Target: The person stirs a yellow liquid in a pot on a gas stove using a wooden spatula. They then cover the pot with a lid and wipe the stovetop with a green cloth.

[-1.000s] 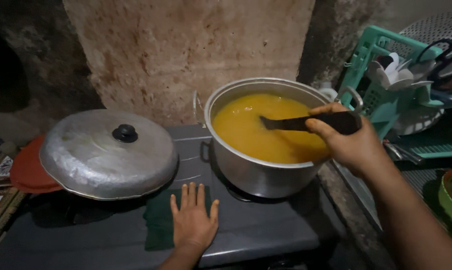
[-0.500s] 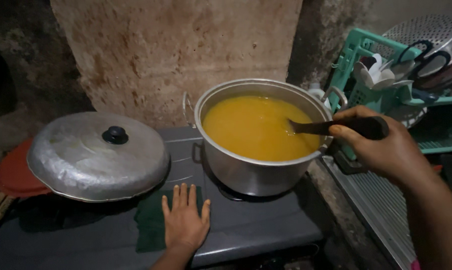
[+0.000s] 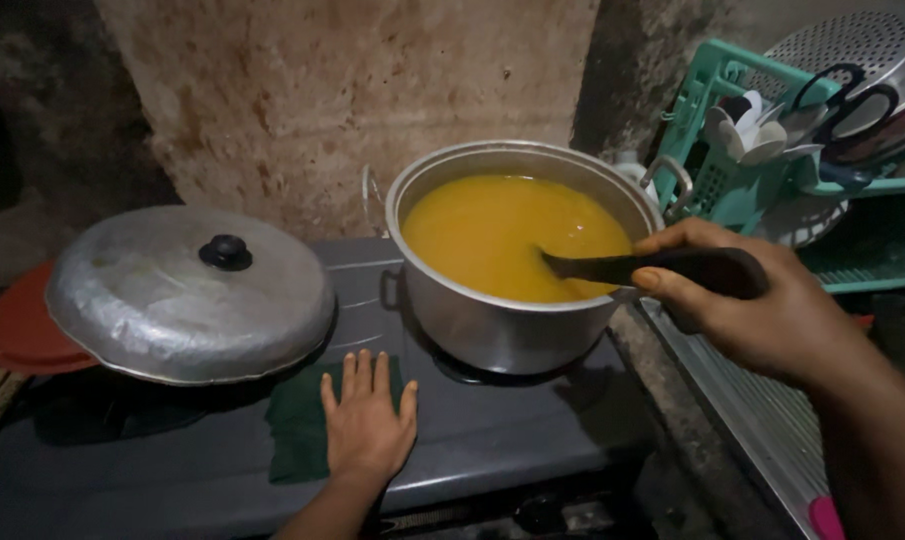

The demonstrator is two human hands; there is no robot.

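- Standing beside the person, I see the right hand (image 3: pixel 762 315) wrapped tight around the dark handle of a long stirring utensil (image 3: pixel 652 268); its far end is sunk in the liquid, so I cannot tell if it is a ladle or a spoon.
- The utensil lies across the right rim of the big round aluminium pot (image 3: pixel 512 320), which sits on the right burner of the grey stove (image 3: pixel 532 440) and is almost full of thick yellow-orange soup (image 3: pixel 497 230).
- The left hand (image 3: pixel 367 425) holds nothing; it rests flat, fingers spread, on a folded dark green cloth (image 3: pixel 294 430) at the near edge of the stove.
- The utensil looks stiff and light, best gripped far back on the handle, away from the steam. The pot, I think, is heavy, hot and easy to spill; its two side loop handles are the place to hold, with the cloth.
- To the left, a domed dull metal lid with a black knob (image 3: pixel 187 290) covers another vessel over something red.
- At far right stands a turquoise plastic dish rack (image 3: pixel 732 180).
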